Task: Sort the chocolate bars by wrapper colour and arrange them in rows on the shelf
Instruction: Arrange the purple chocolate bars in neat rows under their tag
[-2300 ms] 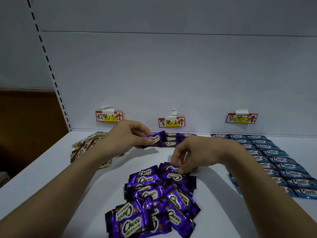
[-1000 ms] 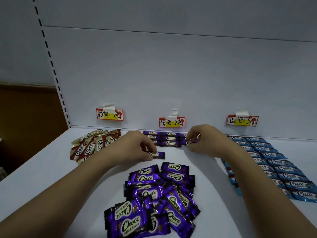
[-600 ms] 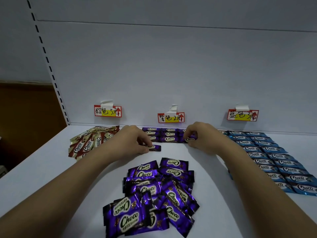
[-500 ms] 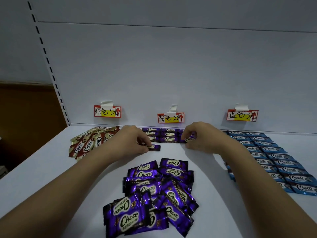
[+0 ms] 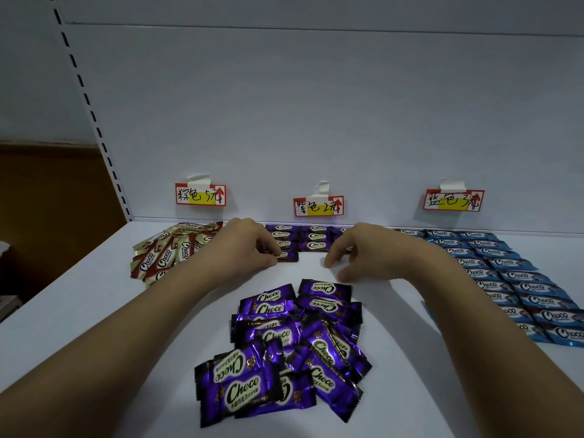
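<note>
Purple foil-wrapped chocolate bar (image 5: 287, 256) pinched flat on white shelf (image 5: 94, 311) by left hand (image 5: 249, 245); right hand (image 5: 354, 251) relaxed, fingers loose, empty.

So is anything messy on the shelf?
Yes. The brown bars lie fanned and overlapping at back left, and the purple heap in front is jumbled, some upside down. The blue bars on the right sit in tidy rows. Nothing looks torn.

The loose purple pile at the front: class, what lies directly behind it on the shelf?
Behind the purple pile comes bare shelf, then both hands and neat purple rows below the middle tag. The right hand covers the rows' right end.
</note>
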### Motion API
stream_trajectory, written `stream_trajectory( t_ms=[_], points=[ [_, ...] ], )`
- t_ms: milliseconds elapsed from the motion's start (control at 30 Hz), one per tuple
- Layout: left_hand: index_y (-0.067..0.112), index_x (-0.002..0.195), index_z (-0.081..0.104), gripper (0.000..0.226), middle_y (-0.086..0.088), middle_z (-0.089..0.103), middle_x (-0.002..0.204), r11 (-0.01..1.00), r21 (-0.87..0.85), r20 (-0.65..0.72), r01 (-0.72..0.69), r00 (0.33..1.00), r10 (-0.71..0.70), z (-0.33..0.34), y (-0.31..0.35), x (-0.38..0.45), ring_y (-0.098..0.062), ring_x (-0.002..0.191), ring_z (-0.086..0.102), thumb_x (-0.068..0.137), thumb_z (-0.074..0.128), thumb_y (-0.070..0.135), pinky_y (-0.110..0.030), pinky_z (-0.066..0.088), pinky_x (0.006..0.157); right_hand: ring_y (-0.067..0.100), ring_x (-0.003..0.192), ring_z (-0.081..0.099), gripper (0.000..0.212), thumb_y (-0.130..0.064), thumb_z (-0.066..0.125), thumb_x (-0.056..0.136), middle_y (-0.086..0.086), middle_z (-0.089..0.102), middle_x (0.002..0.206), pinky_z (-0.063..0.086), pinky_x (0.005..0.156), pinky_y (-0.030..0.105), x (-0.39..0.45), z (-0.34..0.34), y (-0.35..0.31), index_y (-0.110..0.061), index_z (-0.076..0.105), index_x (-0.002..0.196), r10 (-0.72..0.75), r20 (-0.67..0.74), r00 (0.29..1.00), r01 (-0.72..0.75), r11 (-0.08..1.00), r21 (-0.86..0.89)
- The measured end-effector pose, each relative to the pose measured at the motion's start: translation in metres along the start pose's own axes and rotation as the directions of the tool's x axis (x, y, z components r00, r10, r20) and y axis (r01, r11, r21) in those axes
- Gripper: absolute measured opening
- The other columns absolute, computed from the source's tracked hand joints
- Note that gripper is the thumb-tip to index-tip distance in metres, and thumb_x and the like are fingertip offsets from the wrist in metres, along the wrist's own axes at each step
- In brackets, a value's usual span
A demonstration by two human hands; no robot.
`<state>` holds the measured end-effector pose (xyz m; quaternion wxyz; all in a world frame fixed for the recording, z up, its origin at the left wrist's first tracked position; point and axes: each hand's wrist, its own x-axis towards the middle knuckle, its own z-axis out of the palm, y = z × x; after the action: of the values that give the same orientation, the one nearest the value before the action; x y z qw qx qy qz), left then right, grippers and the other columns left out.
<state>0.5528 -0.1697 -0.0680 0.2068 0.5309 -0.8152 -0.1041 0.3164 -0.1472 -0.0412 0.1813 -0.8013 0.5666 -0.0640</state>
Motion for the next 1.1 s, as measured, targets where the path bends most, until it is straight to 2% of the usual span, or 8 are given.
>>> stream_trajectory(
  t_ms=[167, 333, 433, 567, 700, 800, 933, 1100],
  points=[
    [0.027, 0.096, 0.077, 0.017, 0.010, 0.068, 0.094, 1.000, -0.010, -0.010, -0.009, 1.000, 0.009, -0.001, 0.002, -0.001, -0.004, 0.084, 0.059, 0.080, 0.076, 0.026, -0.018, 0.047, 0.070, 0.001, 0.081, 0.059, 0.017, -0.026, 0.071, 0.083, -0.013, 0.065, 0.100, 0.047, 0.069, 0.018, 0.002, 0.000, 0.003, -0.036, 0.073, 0.097, -0.029, -0.045, 0.999, 0.032, 0.996, 0.077],
    [0.031, 0.090, 0.077, 0.010, 0.012, 0.072, 0.088, 0.970, -0.244, 0.080, -0.021, 0.996, 0.042, -0.019, 0.016, -0.012, -0.006, 0.083, 0.065, 0.080, 0.077, 0.030, -0.027, 0.053, 0.074, 0.015, 0.080, 0.065, 0.008, -0.021, 0.071, 0.087, -0.002, 0.070, 0.093, 0.058, 0.071, 0.032, -0.005, -0.007, -0.016, -0.021, 0.074, 0.094, -0.064, -0.001, 0.998, 0.063, 0.969, 0.237],
    [0.028, 0.093, 0.077, 0.010, 0.012, 0.074, 0.087, 0.960, -0.279, 0.198, -0.017, 0.977, 0.075, -0.035, 0.025, -0.020, -0.005, 0.080, 0.068, 0.084, 0.073, 0.028, -0.023, 0.055, 0.072, 0.017, 0.077, 0.066, 0.006, -0.021, 0.069, 0.088, -0.004, 0.070, 0.084, 0.057, 0.066, 0.028, -0.011, -0.006, -0.026, -0.018, 0.073, 0.092, -0.120, 0.024, 0.992, 0.113, 0.972, 0.206],
    [0.030, 0.096, 0.075, 0.012, 0.013, 0.073, 0.089, 0.964, -0.265, 0.241, 0.026, 0.970, 0.040, -0.038, 0.024, -0.043, -0.008, 0.081, 0.068, 0.084, 0.072, 0.033, -0.025, 0.058, 0.071, 0.000, 0.070, 0.061, 0.006, -0.029, 0.070, 0.086, -0.011, 0.070, 0.085, 0.054, 0.063, 0.025, -0.029, -0.002, -0.030, -0.025, 0.073, 0.089, -0.171, 0.016, 0.985, 0.164, 0.963, 0.214],
    [0.031, 0.100, 0.074, 0.017, 0.014, 0.072, 0.095, 0.968, -0.215, 0.318, 0.129, 0.946, -0.055, -0.033, 0.017, -0.060, -0.005, 0.089, 0.066, 0.084, 0.071, 0.036, -0.026, 0.058, 0.075, 0.000, 0.073, 0.060, 0.023, -0.041, 0.074, 0.081, -0.013, 0.067, 0.091, 0.044, 0.063, 0.014, -0.044, 0.008, -0.030, -0.029, 0.069, 0.101, -0.137, 0.075, 0.988, 0.124, 0.980, 0.156],
    [0.028, 0.096, 0.075, 0.013, 0.011, 0.072, 0.095, 0.951, -0.261, 0.298, 0.168, 0.951, -0.087, -0.031, 0.020, -0.064, -0.005, 0.090, 0.065, 0.084, 0.072, 0.031, -0.018, 0.054, 0.073, 0.005, 0.077, 0.062, 0.027, -0.036, 0.076, 0.081, -0.010, 0.067, 0.089, 0.046, 0.065, 0.018, -0.048, 0.013, -0.030, -0.025, 0.069, 0.105, -0.104, 0.058, 0.993, 0.092, 0.977, 0.194],
    [0.018, 0.098, 0.074, 0.012, 0.005, 0.069, 0.097, 0.906, -0.322, 0.314, 0.276, 0.934, -0.172, -0.028, 0.025, -0.065, -0.003, 0.088, 0.063, 0.087, 0.070, 0.019, -0.007, 0.045, 0.062, 0.008, 0.068, 0.063, 0.028, -0.024, 0.080, 0.078, -0.002, 0.070, 0.079, 0.048, 0.058, 0.017, -0.053, 0.014, -0.027, -0.014, 0.072, 0.104, -0.036, 0.075, 0.997, 0.002, 0.911, 0.411],
    [0.017, 0.099, 0.071, 0.011, 0.003, 0.070, 0.098, 0.889, -0.321, 0.365, 0.327, 0.909, -0.203, -0.035, 0.027, -0.058, -0.010, 0.092, 0.064, 0.090, 0.066, 0.016, -0.016, 0.048, 0.067, 0.018, 0.077, 0.066, 0.014, -0.004, 0.070, 0.086, 0.009, 0.071, 0.089, 0.058, 0.072, 0.025, -0.049, 0.009, -0.016, -0.004, 0.072, 0.099, 0.045, 0.056, 0.997, -0.070, 0.787, 0.613]
  ],
)
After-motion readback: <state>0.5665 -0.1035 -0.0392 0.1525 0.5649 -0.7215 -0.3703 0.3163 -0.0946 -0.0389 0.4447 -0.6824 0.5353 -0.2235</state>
